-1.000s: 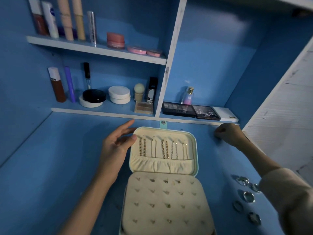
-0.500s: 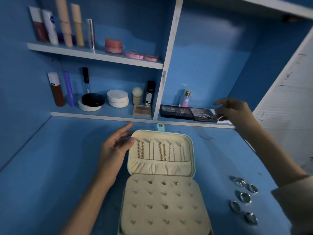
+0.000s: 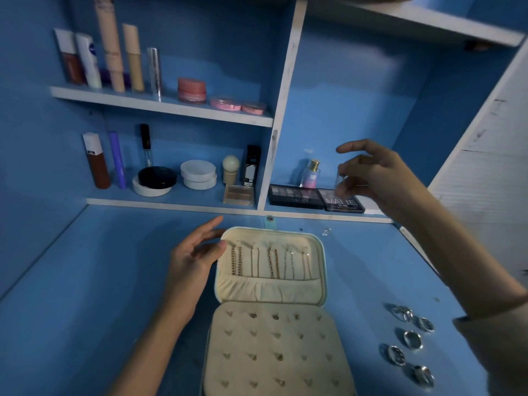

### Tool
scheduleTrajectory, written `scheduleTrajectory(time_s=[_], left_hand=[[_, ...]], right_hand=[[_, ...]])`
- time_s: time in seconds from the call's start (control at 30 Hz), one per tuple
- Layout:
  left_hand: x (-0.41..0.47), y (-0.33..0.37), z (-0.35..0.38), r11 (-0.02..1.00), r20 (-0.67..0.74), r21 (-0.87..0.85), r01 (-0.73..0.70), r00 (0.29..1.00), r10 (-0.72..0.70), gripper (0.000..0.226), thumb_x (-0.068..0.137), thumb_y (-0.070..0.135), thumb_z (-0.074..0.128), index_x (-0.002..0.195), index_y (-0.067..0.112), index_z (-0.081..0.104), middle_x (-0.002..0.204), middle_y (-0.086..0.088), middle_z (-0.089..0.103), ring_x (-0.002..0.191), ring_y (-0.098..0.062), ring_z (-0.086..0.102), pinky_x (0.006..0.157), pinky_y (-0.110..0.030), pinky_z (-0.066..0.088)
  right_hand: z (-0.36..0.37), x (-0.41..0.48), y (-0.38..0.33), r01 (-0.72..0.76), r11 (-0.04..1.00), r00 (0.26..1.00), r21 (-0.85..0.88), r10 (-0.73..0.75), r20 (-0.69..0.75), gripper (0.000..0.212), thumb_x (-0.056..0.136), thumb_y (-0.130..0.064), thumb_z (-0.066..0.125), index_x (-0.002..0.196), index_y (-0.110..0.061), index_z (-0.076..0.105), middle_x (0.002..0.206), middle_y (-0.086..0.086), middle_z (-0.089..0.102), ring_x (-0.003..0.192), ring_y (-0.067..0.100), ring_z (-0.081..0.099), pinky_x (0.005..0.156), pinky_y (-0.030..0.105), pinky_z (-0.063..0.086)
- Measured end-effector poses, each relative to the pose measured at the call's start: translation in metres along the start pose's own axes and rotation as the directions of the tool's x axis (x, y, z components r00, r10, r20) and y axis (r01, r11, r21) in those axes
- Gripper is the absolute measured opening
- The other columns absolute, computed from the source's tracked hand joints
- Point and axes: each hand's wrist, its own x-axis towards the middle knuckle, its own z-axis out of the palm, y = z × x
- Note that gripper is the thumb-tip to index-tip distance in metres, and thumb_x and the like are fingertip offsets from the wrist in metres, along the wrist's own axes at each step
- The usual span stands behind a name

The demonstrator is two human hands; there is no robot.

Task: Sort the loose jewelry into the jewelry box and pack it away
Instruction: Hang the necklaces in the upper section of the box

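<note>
Cream padding lines the jewelry box, whose outer shell is a pale mint with a snap tab at the far edge. It lies open on the blue table, just in front of the lower shelf. Its lid leans back, and thin gold and silver chains hang in a row there above a gathered pocket. The near half is a padded panel with rows of small notches, a few of which hold tiny studs.

The left hand is spread flat, fingers straight, thumb touching the lid's left edge and holding nothing. The right hand is raised in front of the shelf, fingers curled, pinching a small clear piece too blurred to name.

Five silver rings lie loose on the table to the right of the box, and a small glinting bit lies behind it.

On the shelf, one dark eyeshadow palette reads "NUDES" upside down, and its neighbour reads "MATTE". The pink perfume bottle behind them is marked "SB"
</note>
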Motion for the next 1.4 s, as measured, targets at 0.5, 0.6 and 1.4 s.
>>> scheduleTrajectory(time_s=[0.5, 0.6, 1.4], left_hand=[[-0.001, 0.003, 0.001, 1.0, 0.002, 0.004, -0.008, 1.0, 0.008, 0.042, 0.086, -0.003, 0.06, 0.102, 0.036, 0.064, 0.09, 0.01, 0.072, 0.086, 0.0, 0.067, 0.073, -0.013, 0.051], [-0.002, 0.004, 0.001, 1.0, 0.002, -0.002, -0.009, 1.0, 0.009, 0.042, 0.087, -0.003, 0.059, 0.103, 0.035, 0.064, 0.093, 0.009, 0.071, 0.086, 0.0, 0.067, 0.073, -0.013, 0.051], [0.0, 0.001, 0.0, 1.0, 0.002, 0.012, -0.003, 1.0, 0.003, 0.042, 0.087, -0.002, 0.059, 0.106, 0.035, 0.065, 0.096, 0.006, 0.071, 0.092, -0.008, 0.067, 0.079, -0.023, 0.051]], right_hand=[[0.03, -0.031, -0.028, -0.107, 0.993, 0.916, -0.054, 0.119, 0.383, 0.031, 0.081, 0.004, 0.062, 0.105, -0.015, 0.06, 0.065, 0.009, 0.05, 0.05, 0.015, 0.038, 0.049, 0.023, 0.033], [0.038, -0.035, -0.028, 0.054, 0.941, 0.853, -0.335, 0.131, 0.505, 0.038, 0.077, 0.002, 0.069, 0.103, -0.025, 0.061, 0.075, 0.005, 0.062, 0.057, 0.01, 0.048, 0.056, 0.019, 0.038], [-0.028, -0.009, 0.031, 0.12, 0.351, 0.893, -0.929, 0.37, 0.255, 0.025, 0.081, -0.011, 0.061, 0.076, -0.034, 0.064, 0.066, -0.008, 0.066, 0.06, -0.003, 0.053, 0.057, 0.017, 0.038]])
